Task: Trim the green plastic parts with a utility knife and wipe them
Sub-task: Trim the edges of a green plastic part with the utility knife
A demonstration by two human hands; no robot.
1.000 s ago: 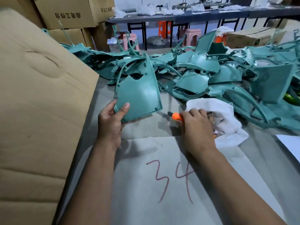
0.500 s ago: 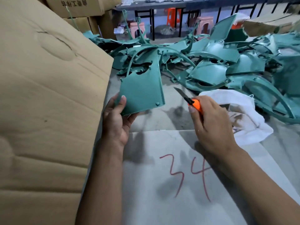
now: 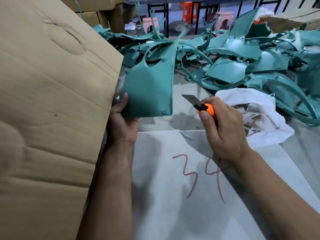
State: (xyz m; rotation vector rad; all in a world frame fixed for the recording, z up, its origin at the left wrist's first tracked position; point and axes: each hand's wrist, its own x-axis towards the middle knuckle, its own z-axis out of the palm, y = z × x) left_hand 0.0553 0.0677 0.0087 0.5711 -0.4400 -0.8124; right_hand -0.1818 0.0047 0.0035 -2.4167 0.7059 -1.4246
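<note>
My left hand [image 3: 121, 116] grips the lower left corner of a flat green plastic part [image 3: 149, 89] and holds it upright above the table, thumb on its face. My right hand [image 3: 223, 129] holds an orange utility knife [image 3: 200, 105] with the blade out, its tip pointing up and left, a short gap from the part's right edge. A white cloth [image 3: 256, 115] lies crumpled just right of the knife hand. A heap of green parts [image 3: 233, 54] covers the far side of the table.
A big cardboard box [image 3: 48, 110] stands close on the left, touching my left hand. A grey sheet marked "34" in red [image 3: 199, 179] lies on the table in front. More cartons, stools [image 3: 150, 23] and a dark bench fill the background.
My right hand picked the knife up from beside the cloth and raised it, blade out. My left hand lifted the green part off the table and tilted it more upright.
</note>
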